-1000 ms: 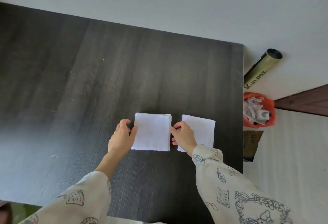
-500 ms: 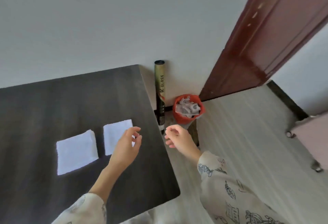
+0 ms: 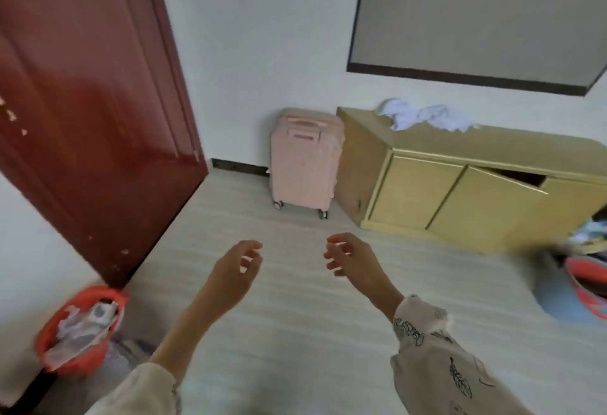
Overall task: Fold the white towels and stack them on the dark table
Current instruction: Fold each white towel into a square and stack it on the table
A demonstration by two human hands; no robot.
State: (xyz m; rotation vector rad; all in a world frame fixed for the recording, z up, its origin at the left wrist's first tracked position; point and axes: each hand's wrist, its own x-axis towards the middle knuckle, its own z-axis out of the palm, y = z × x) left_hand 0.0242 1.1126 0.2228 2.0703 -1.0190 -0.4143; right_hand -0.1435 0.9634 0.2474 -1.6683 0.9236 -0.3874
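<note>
Cream sleeves (image 3: 437,365) with black line drawings of leaves cover both forearms.

Home interior, looks like a bedroom or spare room. Dark red wooden door (image 3: 88,112) on the left, pale plank floor (image 3: 295,332), plain white walls. Pink wheeled suitcase (image 3: 303,161) stands against the far wall just beside a low yellow cabinet (image 3: 460,191) with 1 door ajar; crumpled white cloths (image 3: 427,117) lie on top. Orange waste bin (image 3: 78,326) full of paper near the door.
</note>
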